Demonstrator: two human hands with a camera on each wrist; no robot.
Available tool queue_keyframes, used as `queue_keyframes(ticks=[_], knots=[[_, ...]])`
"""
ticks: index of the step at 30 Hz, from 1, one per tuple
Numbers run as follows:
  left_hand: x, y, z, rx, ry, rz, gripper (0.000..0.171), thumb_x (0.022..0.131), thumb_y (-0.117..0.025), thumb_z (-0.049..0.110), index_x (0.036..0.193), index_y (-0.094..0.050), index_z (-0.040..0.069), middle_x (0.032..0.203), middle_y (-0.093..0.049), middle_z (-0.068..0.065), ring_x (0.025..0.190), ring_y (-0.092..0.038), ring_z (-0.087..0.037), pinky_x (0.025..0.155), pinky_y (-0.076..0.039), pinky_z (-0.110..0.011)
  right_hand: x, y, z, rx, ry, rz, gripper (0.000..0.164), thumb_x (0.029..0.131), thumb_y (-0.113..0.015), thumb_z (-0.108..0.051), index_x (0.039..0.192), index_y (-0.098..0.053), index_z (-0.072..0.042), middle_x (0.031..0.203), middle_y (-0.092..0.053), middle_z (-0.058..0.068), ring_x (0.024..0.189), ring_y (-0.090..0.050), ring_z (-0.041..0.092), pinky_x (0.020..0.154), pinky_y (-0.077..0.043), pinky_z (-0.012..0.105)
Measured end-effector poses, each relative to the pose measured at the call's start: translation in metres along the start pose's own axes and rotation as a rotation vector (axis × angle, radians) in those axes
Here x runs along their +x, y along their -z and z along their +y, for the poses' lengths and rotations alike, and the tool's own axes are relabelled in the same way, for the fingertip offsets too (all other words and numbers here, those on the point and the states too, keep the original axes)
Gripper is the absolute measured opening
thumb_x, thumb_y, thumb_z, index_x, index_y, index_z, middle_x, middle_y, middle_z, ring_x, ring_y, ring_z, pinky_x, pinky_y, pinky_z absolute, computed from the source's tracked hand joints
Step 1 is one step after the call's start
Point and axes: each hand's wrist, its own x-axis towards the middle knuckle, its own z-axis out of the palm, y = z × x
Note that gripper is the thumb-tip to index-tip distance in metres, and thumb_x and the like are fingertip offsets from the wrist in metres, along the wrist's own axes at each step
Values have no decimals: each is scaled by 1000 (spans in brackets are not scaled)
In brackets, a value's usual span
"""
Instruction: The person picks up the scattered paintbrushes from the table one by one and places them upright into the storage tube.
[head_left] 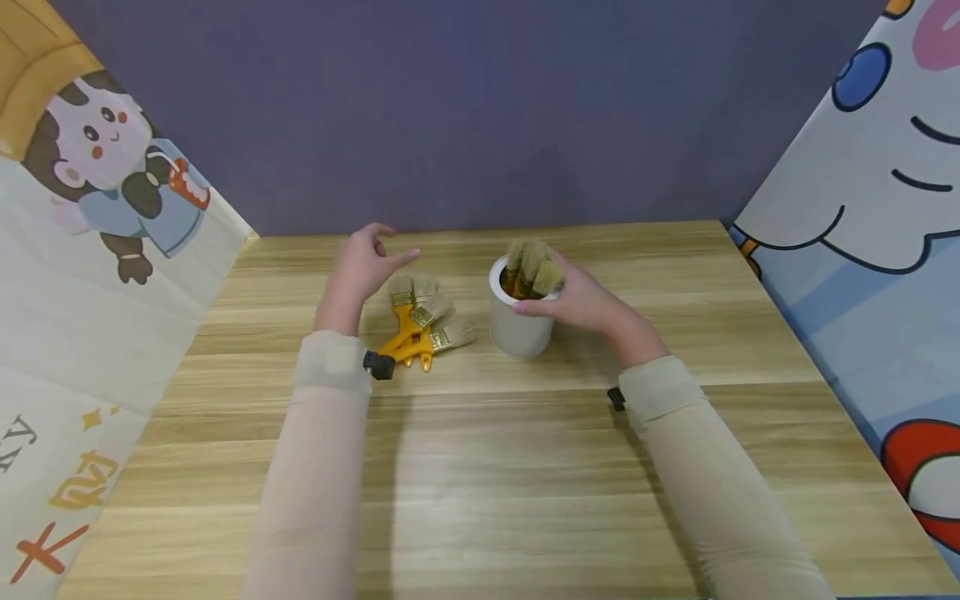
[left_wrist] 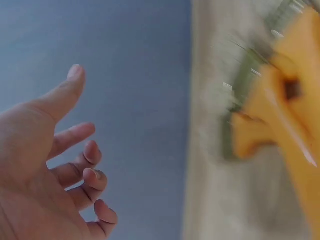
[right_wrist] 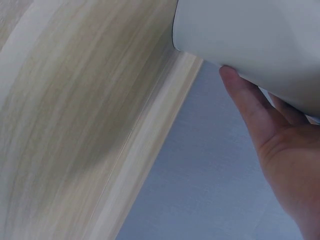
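Note:
A white can [head_left: 520, 331] stands on the table with several paintbrushes [head_left: 534, 265] in it, bristles up. My right hand [head_left: 583, 302] grips it at the upper right, thumb at the near side of the rim and the other fingers mostly hidden behind. In the right wrist view, the thumb of that hand [right_wrist: 287, 150] lies against the can's pale wall [right_wrist: 250, 35]. Several yellow-handled paintbrushes [head_left: 415, 325] lie in an overlapping pile left of the can. Above the pile's left side is my left hand [head_left: 362, 268], holding nothing, its fingers loosely bent and the thumb apart [left_wrist: 45, 165].
The wooden table [head_left: 480, 500] runs back to a purple-grey wall panel [head_left: 465, 117]. Printed panels with cartoon figures flank it, one on the left [head_left: 97, 275] and one on the right [head_left: 862, 275].

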Motion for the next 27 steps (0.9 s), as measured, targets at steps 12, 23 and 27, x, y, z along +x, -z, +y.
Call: queue_keyframes(ticks=[12,23,27], knots=[[-15,-24,-38,111,-6,-235,50,96,-80,43,131,-67,10,110,-57,-15,94,-51,-30,81,-44,-43,0,0,0,5,18,2,121,80,-89,-61,171,-13,-37,176,-28,8,161,-32,36,126,-31,63],[-26,-53,-46,270,-25,-247,47,91,-82,48,119,-70,12,117,-70,-8,94,-59,-29,104,-45,-61,0,-1,1,-16,-26,-9,127,80,-87,-64,172,-6,-33,179,-19,11,164,-22,39,129,-25,65],[-26,-58,-46,264,-33,-208,38,91,-82,47,102,-72,11,106,-71,-8,88,-59,-28,108,-41,-66,0,-1,0,-2,6,-4,122,81,-88,-60,172,-11,-34,177,-24,10,163,-27,37,128,-28,64]])
